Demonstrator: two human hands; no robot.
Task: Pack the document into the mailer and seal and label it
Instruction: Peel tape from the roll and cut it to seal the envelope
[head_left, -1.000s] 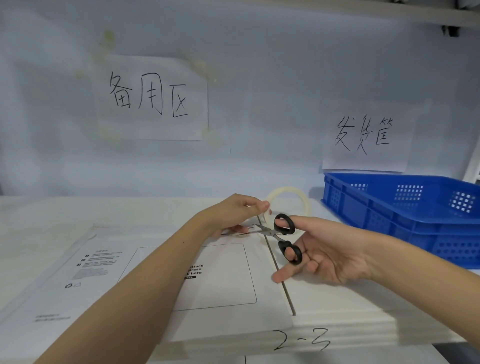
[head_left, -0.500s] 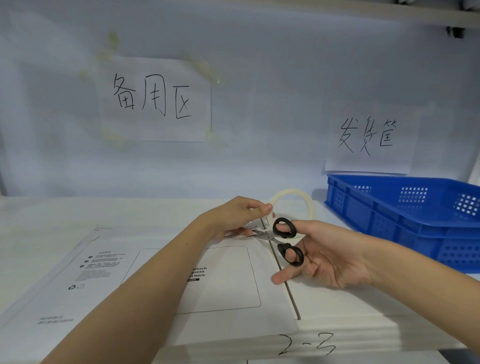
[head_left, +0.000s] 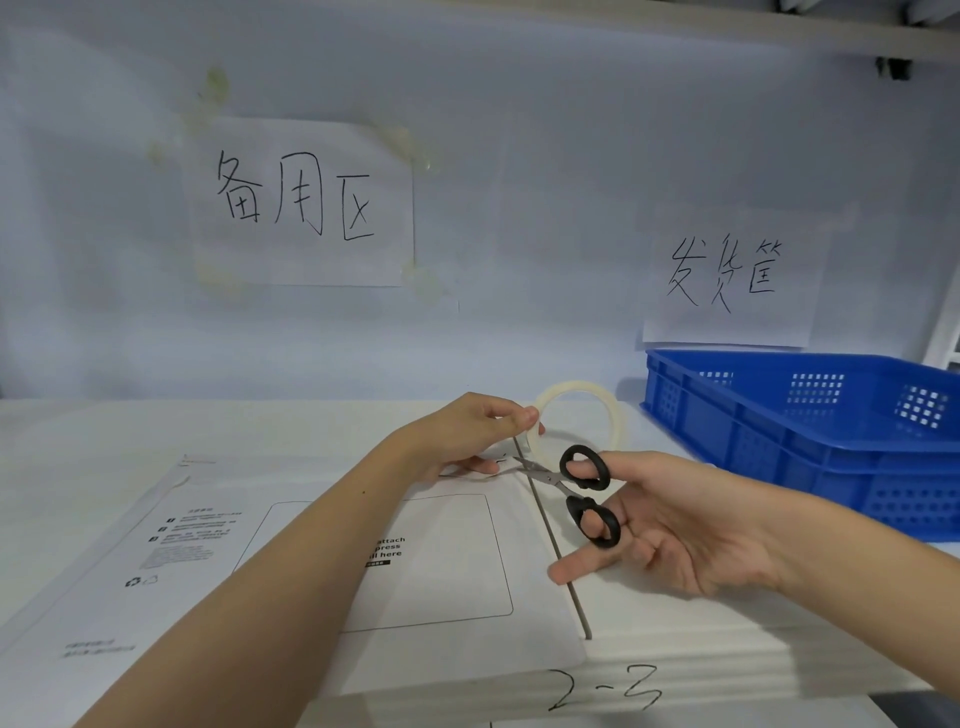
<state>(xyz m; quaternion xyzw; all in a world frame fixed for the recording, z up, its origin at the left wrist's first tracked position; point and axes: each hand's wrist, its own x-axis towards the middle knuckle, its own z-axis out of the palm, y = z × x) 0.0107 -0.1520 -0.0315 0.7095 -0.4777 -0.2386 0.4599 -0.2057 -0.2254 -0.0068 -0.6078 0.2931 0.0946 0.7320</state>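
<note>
A white mailer (head_left: 441, 561) with a printed address box lies flat on the table, its far edge under my hands. My left hand (head_left: 467, 436) pinches the roll of clear tape (head_left: 582, 415) at its near left rim, holding it upright over the mailer's far right corner. My right hand (head_left: 670, 530) grips black-handled scissors (head_left: 582, 493) with thumb and finger through the loops. The blades point left, their tips just below my left fingers, where a strip of tape is hard to make out. The document is not visible.
A blue plastic crate (head_left: 810, 441) stands at the right against the back wall. Two handwritten paper signs (head_left: 306, 202) hang on the wall. A dark seam (head_left: 556, 545) runs across the white table, with "2-3" written near the front edge.
The scissors' blades have edged a little closer to my left fingers; both hands otherwise keep their places over the mailer's far corner.
</note>
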